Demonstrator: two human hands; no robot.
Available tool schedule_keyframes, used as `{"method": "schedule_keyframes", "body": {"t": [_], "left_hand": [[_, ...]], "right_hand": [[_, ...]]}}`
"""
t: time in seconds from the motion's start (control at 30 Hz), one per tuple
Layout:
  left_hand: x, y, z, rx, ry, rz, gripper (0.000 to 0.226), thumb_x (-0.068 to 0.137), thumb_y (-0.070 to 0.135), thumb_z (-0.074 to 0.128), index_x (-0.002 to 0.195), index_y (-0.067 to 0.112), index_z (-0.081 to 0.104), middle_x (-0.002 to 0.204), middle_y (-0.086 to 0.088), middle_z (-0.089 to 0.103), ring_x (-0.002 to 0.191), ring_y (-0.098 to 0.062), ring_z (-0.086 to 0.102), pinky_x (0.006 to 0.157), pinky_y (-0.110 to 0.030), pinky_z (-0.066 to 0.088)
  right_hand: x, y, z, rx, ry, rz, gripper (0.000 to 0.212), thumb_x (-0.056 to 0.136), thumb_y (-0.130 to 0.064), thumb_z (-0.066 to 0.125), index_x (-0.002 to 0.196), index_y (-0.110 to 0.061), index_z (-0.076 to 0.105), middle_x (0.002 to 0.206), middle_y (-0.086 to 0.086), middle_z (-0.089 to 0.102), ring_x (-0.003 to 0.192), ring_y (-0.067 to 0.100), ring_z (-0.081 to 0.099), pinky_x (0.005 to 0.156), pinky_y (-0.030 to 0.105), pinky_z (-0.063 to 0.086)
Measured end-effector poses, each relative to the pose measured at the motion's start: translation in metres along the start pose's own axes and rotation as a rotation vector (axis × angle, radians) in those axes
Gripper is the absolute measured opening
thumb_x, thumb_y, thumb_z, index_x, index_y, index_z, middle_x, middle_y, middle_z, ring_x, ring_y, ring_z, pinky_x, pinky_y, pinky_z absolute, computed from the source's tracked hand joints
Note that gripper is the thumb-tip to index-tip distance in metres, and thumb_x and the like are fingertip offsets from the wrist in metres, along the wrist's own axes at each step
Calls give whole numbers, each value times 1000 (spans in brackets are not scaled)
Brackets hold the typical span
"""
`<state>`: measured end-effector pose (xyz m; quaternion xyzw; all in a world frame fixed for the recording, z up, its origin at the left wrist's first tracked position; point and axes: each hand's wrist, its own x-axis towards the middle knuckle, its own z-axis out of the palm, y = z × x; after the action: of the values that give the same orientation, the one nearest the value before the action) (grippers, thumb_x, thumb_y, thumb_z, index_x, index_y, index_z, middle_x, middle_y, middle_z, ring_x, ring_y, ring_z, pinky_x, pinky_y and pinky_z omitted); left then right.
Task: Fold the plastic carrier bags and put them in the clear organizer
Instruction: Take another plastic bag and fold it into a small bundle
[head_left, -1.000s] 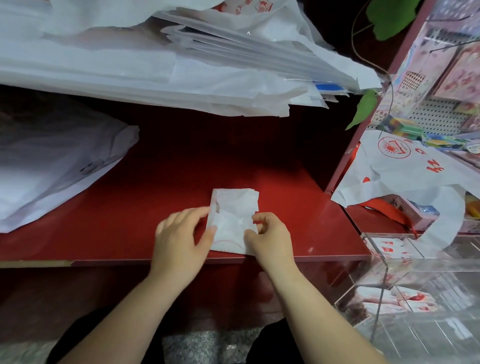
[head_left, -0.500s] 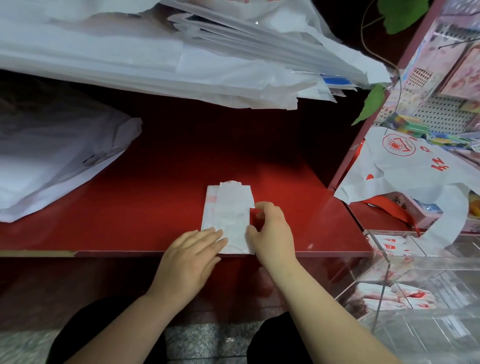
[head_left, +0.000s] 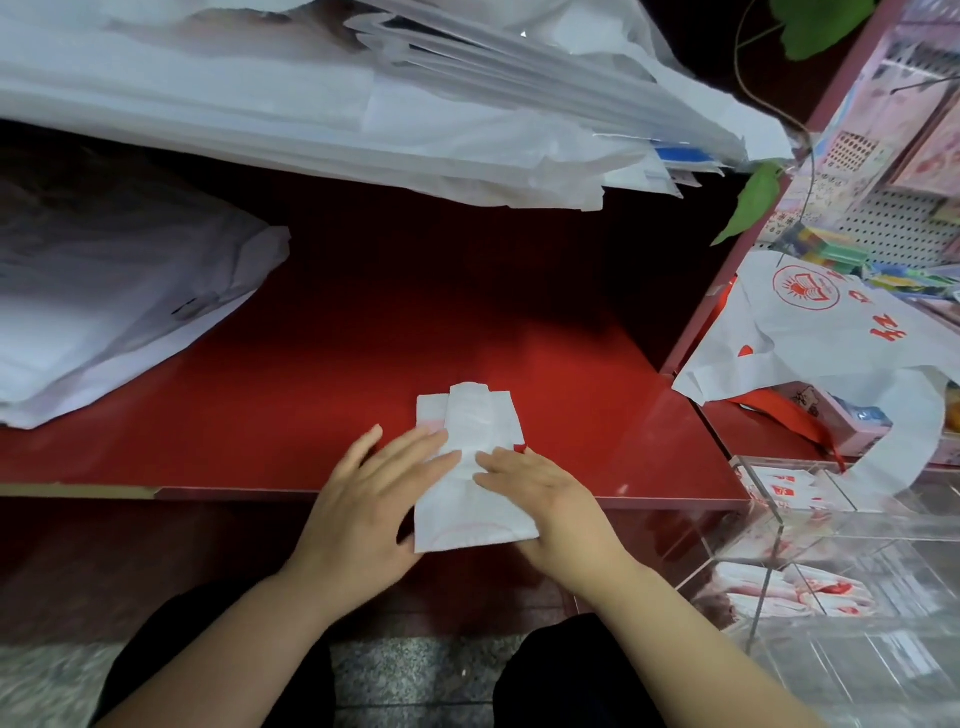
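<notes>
A person flattens a folded carrier bag (head_left: 470, 499) at the 6 o'clock edge of a red desk (head_left: 363, 338), its near end hanging just over the front lip. The left grip (head_left: 374, 499) lies on the bag's 9 o'clock side and the right grip (head_left: 545, 499) on its 3 o'clock side. Both are released, with straight fingers pressing down rather than curled round the plastic, and the thumbs are out of sight.

The clear organizer (head_left: 779, 519) stands at 4 o'clock, beyond the desk's corner, with folded bags (head_left: 779, 592) already in its compartments. An unfolded bag with a red emblem (head_left: 810, 322) drapes at 3 o'clock, a deep stack of flat white bags (head_left: 363, 104) fills 12 o'clock, and another pile (head_left: 104, 312) sits at 9 o'clock.

The film looks thin, light and slick, so the packet is likely to spring open or slide once the pressure lifts. The safest hold would probably be a pinch across the full thickness at the overhanging 6 o'clock end, thumb beneath and fingers on top, so that every layer is trapped together. The narrower flap at 12 o'clock looks the most likely to unfold on the way to the organizer.
</notes>
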<state>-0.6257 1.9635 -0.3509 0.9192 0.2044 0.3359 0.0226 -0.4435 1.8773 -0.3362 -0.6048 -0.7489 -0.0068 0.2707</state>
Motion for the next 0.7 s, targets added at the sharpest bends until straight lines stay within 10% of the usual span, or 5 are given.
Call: {"method": "schedule_keyframes", "body": {"t": [0.23, 0.37, 0.47, 0.7], "left_hand": [[3, 0, 2, -157, -30, -122, 27, 72, 28, 55, 90, 21, 74, 105, 1, 70, 110, -6, 47, 105, -14, 13], [7, 13, 4, -313, 108, -345, 47, 74, 51, 44, 68, 17, 75, 89, 13, 69, 108, 9, 45, 98, -8, 19], [8, 22, 6, -352, 132, -475, 57, 72, 61, 35, 69, 20, 76, 85, 25, 60, 100, 20, 41, 99, -1, 1], [20, 35, 11, -68, 272, -658, 51, 76, 46, 42, 38, 14, 50, 54, 8, 60, 75, -19, 62, 87, -28, 21]], "right_hand": [[-10, -4, -10, 359, 72, 232, 43, 71, -32, 47, 100, -11, 72, 106, -7, 67, 109, -6, 49, 96, 2, 28], [-4, -14, -13, 529, 184, 413, 20, 78, -29, 57, 75, -43, 71, 65, -25, 60, 66, -6, 52, 64, 12, 39], [4, -20, -11, 585, 268, 573, 20, 82, -18, 63, 63, -15, 64, 54, -9, 47, 55, 2, 37, 56, 23, 32], [33, -27, -4, 339, 311, 774, 12, 83, -17, 61, 73, -14, 55, 58, -3, 47, 63, 16, 43, 54, 24, 30]]}}
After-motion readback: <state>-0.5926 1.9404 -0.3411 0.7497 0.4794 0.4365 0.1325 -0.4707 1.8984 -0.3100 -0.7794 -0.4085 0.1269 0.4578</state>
